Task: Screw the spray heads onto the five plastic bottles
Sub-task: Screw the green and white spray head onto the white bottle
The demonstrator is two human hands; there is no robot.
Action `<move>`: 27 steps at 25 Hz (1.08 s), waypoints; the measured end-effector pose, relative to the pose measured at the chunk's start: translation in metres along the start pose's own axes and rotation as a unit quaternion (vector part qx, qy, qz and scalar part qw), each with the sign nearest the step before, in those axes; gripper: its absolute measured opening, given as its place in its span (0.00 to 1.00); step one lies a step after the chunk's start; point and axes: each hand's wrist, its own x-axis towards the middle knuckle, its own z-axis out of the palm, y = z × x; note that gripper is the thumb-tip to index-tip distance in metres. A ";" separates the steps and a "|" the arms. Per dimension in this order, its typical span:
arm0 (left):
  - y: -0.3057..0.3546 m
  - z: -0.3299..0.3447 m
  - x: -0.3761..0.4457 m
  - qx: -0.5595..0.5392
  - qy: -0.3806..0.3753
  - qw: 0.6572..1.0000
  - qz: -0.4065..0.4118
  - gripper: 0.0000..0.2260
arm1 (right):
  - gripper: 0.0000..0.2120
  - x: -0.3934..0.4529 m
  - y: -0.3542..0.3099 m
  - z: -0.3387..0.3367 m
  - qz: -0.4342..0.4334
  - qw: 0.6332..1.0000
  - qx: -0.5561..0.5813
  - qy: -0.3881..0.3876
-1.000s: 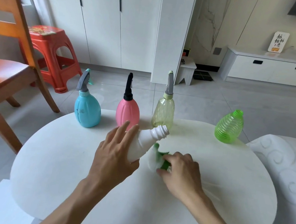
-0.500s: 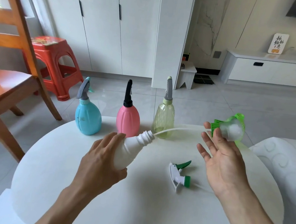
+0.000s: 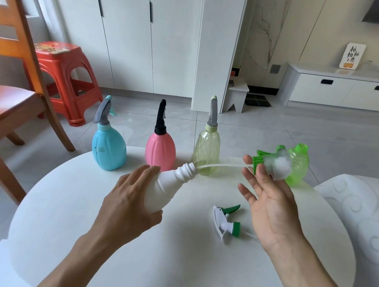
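Since a second ago the right hand (image 3: 268, 205) has lifted off the table (image 3: 171, 258) and out to the right, carrying a spray head (image 3: 273, 163) whose white tube (image 3: 219, 165) now trails back to the mouth of the white bottle (image 3: 167, 187); half a second ago it stood much as now. A second spray head (image 3: 226, 222), white with a green trigger and collar, lies uncovered on the table between the two hands.

The round table has open room in front of and between the hands. Along its far edge stand the blue bottle (image 3: 108, 146), pink bottle (image 3: 160, 148) and yellow bottle (image 3: 207, 152), each with its head on, and the green bottle (image 3: 298, 164), still headless, near the right rim. A chair (image 3: 3, 100) stands to the left.

The left hand (image 3: 127, 209) reaches in from below, fingers wrapped over the body of the white bottle, gripping it tilted with its open neck pointing up and right. The right hand is turned palm up, fingers spread loosely; the held head sits at the tips of its upper fingers, pinched there, just in front of the green bottle. The tube's end is at the white bottle's mouth; whether it is inside cannot be told
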 end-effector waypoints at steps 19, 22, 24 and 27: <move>0.025 -0.009 -0.007 -0.281 -0.131 0.951 0.002 0.36 | 0.20 -0.001 0.019 0.013 0.046 0.962 0.018 -0.269; 0.029 -0.010 -0.006 -0.356 -0.211 0.910 0.000 0.35 | 0.20 -0.001 0.013 0.011 0.054 0.953 0.037 -0.296; 0.032 -0.009 -0.006 -0.398 -0.254 0.881 0.003 0.34 | 0.20 -0.001 0.011 0.009 0.064 0.946 0.049 -0.314; 0.034 -0.008 -0.008 -0.442 -0.288 0.850 0.001 0.33 | 0.19 0.001 0.009 0.006 0.065 0.940 0.040 -0.333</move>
